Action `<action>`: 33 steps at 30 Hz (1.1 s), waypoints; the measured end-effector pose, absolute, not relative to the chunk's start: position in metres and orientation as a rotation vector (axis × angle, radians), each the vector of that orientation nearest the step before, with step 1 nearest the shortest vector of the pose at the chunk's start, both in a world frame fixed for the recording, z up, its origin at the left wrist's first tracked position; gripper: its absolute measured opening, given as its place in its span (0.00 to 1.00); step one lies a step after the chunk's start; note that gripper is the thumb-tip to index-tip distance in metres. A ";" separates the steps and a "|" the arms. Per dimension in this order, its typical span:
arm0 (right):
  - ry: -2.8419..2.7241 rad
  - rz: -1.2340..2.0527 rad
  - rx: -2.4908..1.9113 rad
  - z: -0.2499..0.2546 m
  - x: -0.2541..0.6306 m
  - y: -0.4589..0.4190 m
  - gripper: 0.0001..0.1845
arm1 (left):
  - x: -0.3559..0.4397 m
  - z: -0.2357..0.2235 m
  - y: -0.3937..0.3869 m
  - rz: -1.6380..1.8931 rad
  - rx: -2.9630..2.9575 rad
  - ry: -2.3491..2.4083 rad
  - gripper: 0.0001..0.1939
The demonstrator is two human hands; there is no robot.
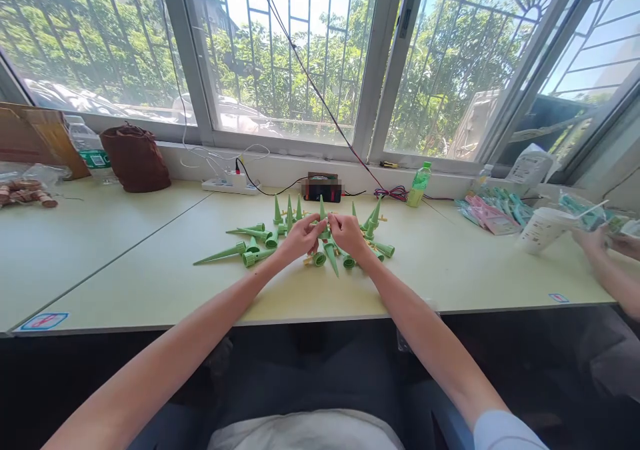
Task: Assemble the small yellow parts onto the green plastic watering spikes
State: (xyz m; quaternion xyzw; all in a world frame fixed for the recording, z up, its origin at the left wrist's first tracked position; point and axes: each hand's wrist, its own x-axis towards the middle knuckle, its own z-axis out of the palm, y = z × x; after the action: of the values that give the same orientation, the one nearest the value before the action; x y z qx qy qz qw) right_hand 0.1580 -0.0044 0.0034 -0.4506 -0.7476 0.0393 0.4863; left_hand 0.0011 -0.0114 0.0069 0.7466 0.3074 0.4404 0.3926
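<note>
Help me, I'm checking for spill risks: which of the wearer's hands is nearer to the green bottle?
Right. The green bottle stands ahead of the right hand and to its right; the left hand is farther left.

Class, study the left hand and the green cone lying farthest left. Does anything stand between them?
Yes: other green cones lie on the table between the left hand and that outermost cone.
</note>
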 end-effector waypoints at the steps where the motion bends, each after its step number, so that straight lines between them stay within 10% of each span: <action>1: -1.815 0.101 -1.100 0.004 0.158 -0.005 0.25 | 0.001 0.006 -0.010 1.127 1.909 0.786 0.20; 33: -1.852 0.083 -1.086 0.004 0.158 -0.010 0.26 | -0.005 0.010 -0.011 0.921 1.608 0.654 0.20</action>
State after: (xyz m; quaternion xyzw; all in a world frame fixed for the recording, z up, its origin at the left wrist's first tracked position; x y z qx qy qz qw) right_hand 0.1584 -0.0096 0.0037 -0.4444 -0.7580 0.0340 0.4763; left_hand -0.0054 -0.0106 0.0103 0.6808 0.2770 0.3898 0.5549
